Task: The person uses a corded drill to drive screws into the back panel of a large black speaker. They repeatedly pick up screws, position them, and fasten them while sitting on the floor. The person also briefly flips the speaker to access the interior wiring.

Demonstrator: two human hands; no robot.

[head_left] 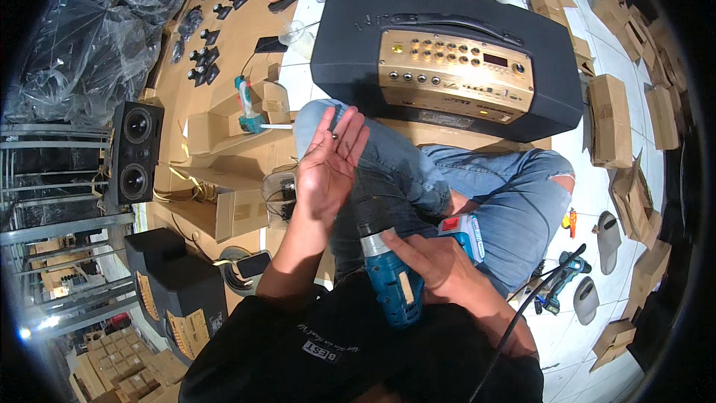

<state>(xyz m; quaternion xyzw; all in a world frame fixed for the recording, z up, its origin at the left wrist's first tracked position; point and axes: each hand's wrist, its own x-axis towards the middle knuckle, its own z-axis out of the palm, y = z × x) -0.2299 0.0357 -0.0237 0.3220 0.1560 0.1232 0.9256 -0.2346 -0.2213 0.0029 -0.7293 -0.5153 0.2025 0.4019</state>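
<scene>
My left hand (328, 168) is raised palm up over my crossed legs, with its fingers stretched out. A tiny dark, shiny piece, perhaps a screw (335, 136), lies against the fingers. My right hand (440, 265) is wrapped round the grip of a blue cordless drill (389, 283). The drill lies across my lap, its grey collar pointing away from me, and its battery (464, 237) sticks out to the right past my hand. Beyond my legs is a large black amplifier speaker (350, 67) with a gold control panel (455, 71) and a top handle (455, 26).
Open cardboard boxes (242, 213) and a teal-and-red power tool (248, 108) are at my left. A two-driver speaker (136, 153) and another black speaker (205, 283) stand farther left. At right are sandals (608, 242), a second drill (567, 283), a black cable (514, 321) and cardboard pieces (610, 123).
</scene>
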